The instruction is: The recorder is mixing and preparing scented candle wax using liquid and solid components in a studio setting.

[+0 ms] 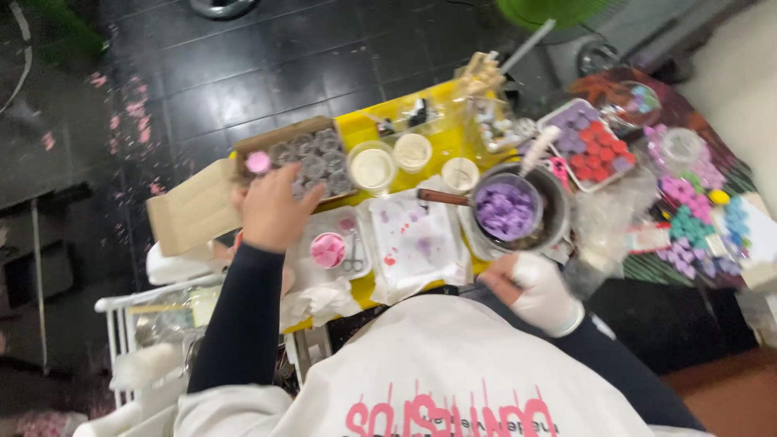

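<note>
Reaching over the cardboard tray of clear cups (312, 158), our bare left hand (273, 212) pinches a small pink round piece (258, 162) above its near corner. Our gloved right hand (541, 293) rests curled by the pot of purple wax (508, 209); we cannot tell whether it grips anything.

Hands: I count two, left hand (271, 212) bare, right hand (541, 293) gloved.
Cream-filled cups (372, 167): I see three, just left of the pan (518, 212).
Pans: one.
Scissors (353, 257): one, left of the pan.
Cardboard tray (303, 158): one.

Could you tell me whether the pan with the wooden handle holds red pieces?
No, the pan holds a bowl of purple pieces.
</note>
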